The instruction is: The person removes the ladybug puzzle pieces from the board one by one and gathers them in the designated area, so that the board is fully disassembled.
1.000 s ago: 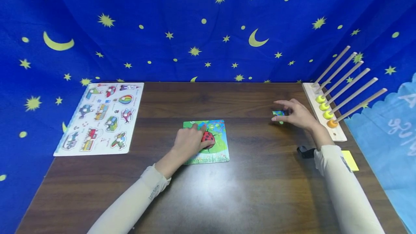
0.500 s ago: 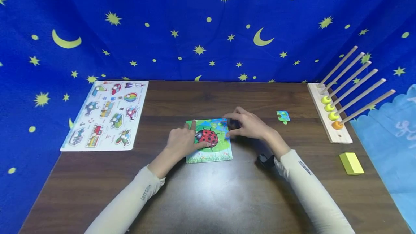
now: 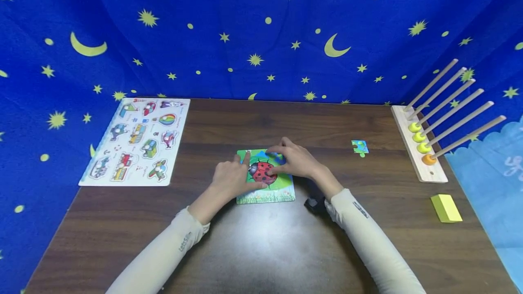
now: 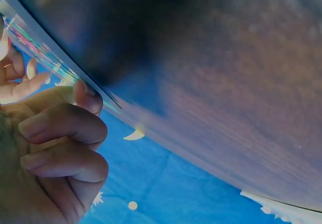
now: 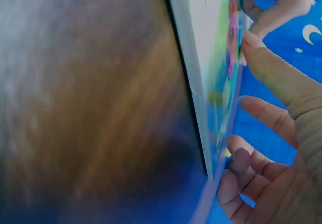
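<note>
A small square jigsaw puzzle lies in the middle of the table, with a red ladybug on a green and blue ground. My left hand rests on its left side, index finger and thumb stretched over the picture; the left wrist view shows the other fingers loosely bent. From the right, my right hand reaches over the upper right part, thumb tip at the ladybug and fingers spread near the top edge. A loose jigsaw piece, blue and green, lies farther right, apart from both hands.
A white vehicle peg puzzle lies at the left. At the right stands a wooden peg stand with slanting rods and several yellow and orange beads. A yellow block sits in front of it. A blue star-patterned cloth hangs behind the table.
My right hand has let go of the loose jigsaw piece at the right and moved left onto the ladybug puzzle. My left hand has stayed on the puzzle, its thumb shifting slightly.
</note>
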{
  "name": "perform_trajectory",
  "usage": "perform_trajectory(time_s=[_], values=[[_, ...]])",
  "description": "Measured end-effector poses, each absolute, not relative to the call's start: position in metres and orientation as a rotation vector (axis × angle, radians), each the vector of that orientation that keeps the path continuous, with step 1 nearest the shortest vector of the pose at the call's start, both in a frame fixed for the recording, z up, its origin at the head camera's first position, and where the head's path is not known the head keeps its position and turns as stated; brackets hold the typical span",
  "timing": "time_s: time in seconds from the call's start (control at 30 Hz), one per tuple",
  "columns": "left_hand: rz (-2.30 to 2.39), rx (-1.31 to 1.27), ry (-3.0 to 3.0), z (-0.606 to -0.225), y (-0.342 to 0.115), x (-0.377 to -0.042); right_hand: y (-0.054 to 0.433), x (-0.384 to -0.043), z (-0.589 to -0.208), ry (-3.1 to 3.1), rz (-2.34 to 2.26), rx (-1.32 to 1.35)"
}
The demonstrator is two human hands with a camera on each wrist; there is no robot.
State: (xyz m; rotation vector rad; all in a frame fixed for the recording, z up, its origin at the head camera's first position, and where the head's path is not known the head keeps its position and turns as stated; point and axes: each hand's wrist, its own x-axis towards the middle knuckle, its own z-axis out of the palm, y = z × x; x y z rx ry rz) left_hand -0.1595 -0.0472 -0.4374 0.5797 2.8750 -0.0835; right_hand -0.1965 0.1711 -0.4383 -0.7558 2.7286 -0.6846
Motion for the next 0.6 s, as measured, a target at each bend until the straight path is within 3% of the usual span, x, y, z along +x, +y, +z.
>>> perform_trajectory(time_s=[0.6], values=[[-0.041, 0.577, 2.880, -0.4370, -0.0475, -0.1609, 0.1665, -0.1939, -0.4432, 2.794, -0.595, -0.746]])
